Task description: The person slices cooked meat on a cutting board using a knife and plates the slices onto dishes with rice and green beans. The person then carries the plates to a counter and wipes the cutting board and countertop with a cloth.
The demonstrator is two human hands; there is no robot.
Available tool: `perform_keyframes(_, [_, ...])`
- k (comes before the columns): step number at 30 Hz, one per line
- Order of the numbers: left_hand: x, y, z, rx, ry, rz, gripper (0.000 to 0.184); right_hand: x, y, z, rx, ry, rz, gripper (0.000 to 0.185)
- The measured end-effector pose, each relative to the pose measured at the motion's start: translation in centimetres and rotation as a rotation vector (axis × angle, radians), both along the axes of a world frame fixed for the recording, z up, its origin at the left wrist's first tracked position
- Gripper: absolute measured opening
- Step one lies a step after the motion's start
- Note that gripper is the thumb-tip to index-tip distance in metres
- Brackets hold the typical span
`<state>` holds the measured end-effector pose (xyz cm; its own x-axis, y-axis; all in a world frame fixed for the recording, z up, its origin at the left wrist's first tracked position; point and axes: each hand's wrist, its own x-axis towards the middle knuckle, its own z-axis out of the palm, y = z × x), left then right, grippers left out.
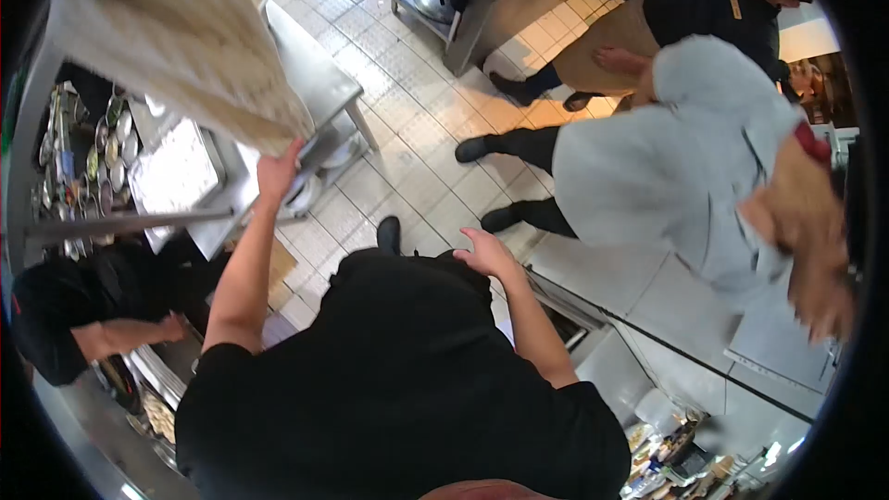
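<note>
A large beige cloth (176, 32) hangs in the air at the upper left, above a metal table. My left hand (278, 169) is closed on its lower corner, with the arm stretched forward. Beneath the cloth, a metal tray (181, 167) with a bright white surface is partly covered from view. My right hand (480, 252) is held beside my waist, fingers apart and holding nothing. It is nearest to the edge of the counter on the right.
A metal table (319, 74) stands at the upper left, with dishes on its lower shelf. A person in a grey shirt (639, 176) and another in black (713, 9) are on the right. A third person (56, 315) works at the left. Tiled floor (398, 102) lies between.
</note>
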<state>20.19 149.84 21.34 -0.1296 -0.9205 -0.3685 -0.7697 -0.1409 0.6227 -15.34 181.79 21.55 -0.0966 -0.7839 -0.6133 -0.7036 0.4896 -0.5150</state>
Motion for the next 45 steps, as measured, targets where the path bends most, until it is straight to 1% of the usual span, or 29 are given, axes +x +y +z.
perform_keyframes(2, [-3.0, 1.0, 1.1, -0.285, 0.203, 0.080, 0.054, -0.7, -5.0, 0.5, -0.042, -0.006, 0.052, 0.059])
perform_keyframes(3, [-4.0, 1.6, 0.8, -0.264, 0.108, 0.018, 0.049, -1.0, -7.3, 0.3, -0.127, -0.018, 0.071, 0.055])
perform_keyframes(4, [-4.8, 2.1, -0.2, -0.244, 0.015, -0.041, 0.044, -1.2, -10.3, 1.5, -0.222, -0.082, 0.060, 0.056])
perform_keyframes(6, [-6.1, 2.3, -2.9, -0.285, 0.029, -0.364, 0.043, -0.7, -17.0, 5.9, -0.456, -0.205, 0.058, 0.058])
perform_keyframes(7, [-8.1, 1.5, -2.8, -0.274, -0.019, -0.441, 0.045, 0.0, -20.7, 8.5, -0.592, -0.269, 0.069, 0.059])
perform_keyframes(8, [-10.2, 0.9, -2.6, -0.262, -0.073, -0.512, 0.049, 0.7, -24.2, 11.2, -0.745, -0.314, 0.110, 0.066])
perform_keyframes(9, [-12.2, 0.2, -2.7, -0.117, 0.328, -0.505, 0.049, 1.4, -27.5, 11.7, -0.924, -0.344, 0.182, 0.071])
perform_keyframes(10, [-13.9, -1.1, -2.9, -0.093, 0.458, -0.508, 0.049, 1.8, -30.5, 12.7, -0.975, -0.346, 0.226, 0.069])
perform_keyframes(11, [-15.8, -3.1, -3.1, -0.106, 0.526, -0.509, 0.050, 1.5, -33.4, 12.7, -0.976, -0.282, 0.367, 0.066])
perform_keyframes(12, [-17.3, -5.1, -3.7, -0.158, 0.495, -0.501, 0.050, 1.1, -36.0, 12.8, -0.974, -0.218, 0.510, 0.066])
perform_keyframes(15, [-20.0, -12.7, -5.2, -0.294, 0.399, -0.409, 0.050, -1.2, -44.8, 10.6, -0.954, -0.289, 0.632, 0.067])
perform_keyframes(18, [-20.9, -19.0, -6.8, -0.393, 0.333, -0.261, 0.051, -2.7, -52.1, 11.1, -1.035, -0.427, 0.674, 0.061])
perform_keyframes(19, [-20.8, -20.5, -7.5, -0.419, 0.320, -0.201, 0.051, -3.0, -54.3, 11.7, -1.020, -0.424, 0.742, 0.061])
perform_keyframes(22, [-20.3, -23.7, -9.8, -0.489, 0.275, -0.035, 0.052, -3.3, -59.7, 12.7, -1.025, -0.447, 0.880, 0.059])
perform_keyframes(23, [-19.8, -24.6, -10.6, -0.500, 0.261, 0.012, 0.052, -3.0, -61.4, 12.3, -1.036, -0.454, 0.889, 0.056])
perform_keyframes(26, [-19.4, -26.5, -10.2, -0.499, 0.281, 0.175, 0.049, -2.3, -66.5, 10.3, -1.055, -0.452, 0.936, 0.049])
perform_keyframes(27, [-19.2, -27.0, -10.1, -0.486, 0.298, 0.231, 0.048, -1.7, -67.5, 10.6, -1.034, -0.451, 0.964, 0.046])
perform_keyframes(30, [-18.9, -28.4, -9.9, -0.442, 0.375, 0.393, 0.045, 1.2, -70.3, 10.4, -0.980, -0.635, 1.049, 0.044])
perform_keyframes(33, [-19.9, -33.1, -9.2, -0.430, 0.501, 0.528, 0.042, 3.7, -74.2, 11.9, -0.936, -0.681, 1.198, 0.038])
perform_keyframes(34, [-20.1, -35.2, -8.9, -0.431, 0.547, 0.572, 0.042, 4.5, -76.3, 11.7, -0.935, -0.690, 1.262, 0.045])
perform_keyframes(36, [-20.4, -40.4, -7.4, -0.467, 0.645, 0.626, 0.040, 6.7, -80.8, 12.2, -0.951, -0.758, 1.308, 0.043])
perform_keyframes(39, [-19.7, -50.3, -3.7, -0.554, 0.815, 0.654, 0.037, 9.6, -87.3, 16.6, -0.950, -0.833, 1.339, 0.040])
perform_keyframes(41, [-18.7, -56.9, -0.6, -0.632, 0.928, 0.657, 0.036, 10.4, -92.4, 19.1, -0.992, -0.859, 1.325, 0.035])
perform_keyframes(43, [-17.2, -63.0, 3.8, -0.701, 1.032, 0.638, 0.034, 10.2, -98.9, 21.6, -1.023, -0.908, 1.280, 0.029])
perform_keyframes(45, [-15.7, -67.7, 10.9, -0.653, 1.066, 0.693, 0.033, 8.3, -105.6, 22.5, -1.101, -0.828, 1.132, 0.032])
